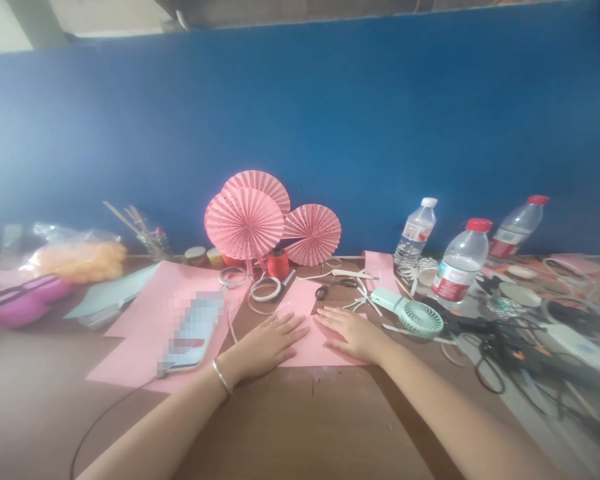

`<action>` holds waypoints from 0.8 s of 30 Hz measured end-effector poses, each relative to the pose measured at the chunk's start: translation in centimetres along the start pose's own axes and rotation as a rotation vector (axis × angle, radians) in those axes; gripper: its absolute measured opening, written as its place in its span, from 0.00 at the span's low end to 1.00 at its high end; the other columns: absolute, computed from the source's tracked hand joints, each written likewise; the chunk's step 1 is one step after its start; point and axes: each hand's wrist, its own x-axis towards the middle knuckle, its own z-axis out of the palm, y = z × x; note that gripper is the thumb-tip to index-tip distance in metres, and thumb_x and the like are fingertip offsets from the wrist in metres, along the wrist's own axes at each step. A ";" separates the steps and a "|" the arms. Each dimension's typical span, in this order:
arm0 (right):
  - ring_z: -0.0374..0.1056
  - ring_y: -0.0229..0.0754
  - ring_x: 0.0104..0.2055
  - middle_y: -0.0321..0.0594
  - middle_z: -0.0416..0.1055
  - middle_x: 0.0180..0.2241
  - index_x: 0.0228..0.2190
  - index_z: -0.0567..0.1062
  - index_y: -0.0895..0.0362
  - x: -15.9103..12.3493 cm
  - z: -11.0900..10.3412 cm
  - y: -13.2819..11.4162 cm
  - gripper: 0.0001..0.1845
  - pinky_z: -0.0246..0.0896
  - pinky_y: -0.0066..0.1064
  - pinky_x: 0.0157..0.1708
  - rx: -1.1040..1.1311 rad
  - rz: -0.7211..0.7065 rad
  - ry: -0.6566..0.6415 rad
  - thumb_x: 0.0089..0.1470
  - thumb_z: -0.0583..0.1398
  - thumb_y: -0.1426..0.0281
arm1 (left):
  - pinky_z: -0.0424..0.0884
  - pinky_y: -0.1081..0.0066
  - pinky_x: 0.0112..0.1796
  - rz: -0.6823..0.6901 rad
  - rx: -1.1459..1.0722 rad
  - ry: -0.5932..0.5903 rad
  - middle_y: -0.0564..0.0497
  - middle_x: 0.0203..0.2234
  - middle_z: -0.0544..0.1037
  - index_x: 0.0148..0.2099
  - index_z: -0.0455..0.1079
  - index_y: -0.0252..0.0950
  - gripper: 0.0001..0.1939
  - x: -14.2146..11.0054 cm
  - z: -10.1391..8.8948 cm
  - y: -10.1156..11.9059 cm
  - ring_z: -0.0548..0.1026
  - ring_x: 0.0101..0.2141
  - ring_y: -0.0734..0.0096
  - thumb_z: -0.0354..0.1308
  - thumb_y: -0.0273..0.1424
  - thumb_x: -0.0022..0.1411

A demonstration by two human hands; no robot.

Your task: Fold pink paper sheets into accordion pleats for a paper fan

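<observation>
A sheet of pink paper (313, 347) lies on the brown table in front of me, partly covered by both hands. My left hand (267, 343) rests flat on its left side, fingers stretched out, with a ring on one finger and a bangle at the wrist. On the right part of the sheet lies my right hand (353, 333), palm down with the fingers spread. Just beyond the paper are scissors with black handles (347, 283) and a roll of white tape (265, 288). Neither hand grips anything.
Pleated pink paper fans (247, 223) lean against the blue partition (330, 107). A phone (193, 333) lies on pink sheets (170, 287) at left. To the right are a mint handheld fan (417, 317), plastic bottles (460, 263) and tangled black cables (505, 353).
</observation>
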 end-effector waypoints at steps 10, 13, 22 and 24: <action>0.43 0.46 0.61 0.39 0.47 0.60 0.57 0.52 0.52 0.1 -0.3 -0.2 0.33 0.37 0.42 0.58 0.028 0.034 -0.047 0.54 0.45 0.50 | 0.35 0.62 0.57 0.005 -0.107 -0.122 0.56 0.62 0.41 0.63 0.33 0.48 0.25 -0.2 -0.6 -0.8 0.38 0.60 0.69 0.32 0.40 0.66; 0.43 0.47 0.61 0.38 0.47 0.60 0.57 0.52 0.52 0.1 -0.3 -0.3 0.33 0.37 0.42 0.58 0.034 0.048 -0.055 0.54 0.45 0.50 | 0.35 0.60 0.57 -0.010 -0.136 -0.136 0.56 0.62 0.40 0.63 0.32 0.49 0.26 -0.4 -0.5 -1.2 0.38 0.60 0.67 0.34 0.41 0.65; 0.47 0.48 0.59 0.40 0.54 0.57 0.56 0.57 0.54 0.4 -0.4 -1.0 0.29 0.42 0.44 0.57 -0.042 0.050 -0.004 0.55 0.48 0.55 | 0.35 0.60 0.57 -0.082 -0.040 0.002 0.52 0.59 0.53 0.62 0.44 0.45 0.27 -0.7 -1.0 -0.6 0.50 0.58 0.65 0.43 0.40 0.62; 0.47 0.49 0.59 0.44 0.57 0.56 0.54 0.61 0.58 0.8 0.3 -1.5 0.26 0.41 0.44 0.57 -0.105 0.045 0.073 0.55 0.49 0.62 | 0.36 0.58 0.57 -0.103 0.025 0.071 0.50 0.56 0.59 0.60 0.50 0.44 0.26 -0.3 -0.9 0.3 0.55 0.56 0.62 0.45 0.43 0.60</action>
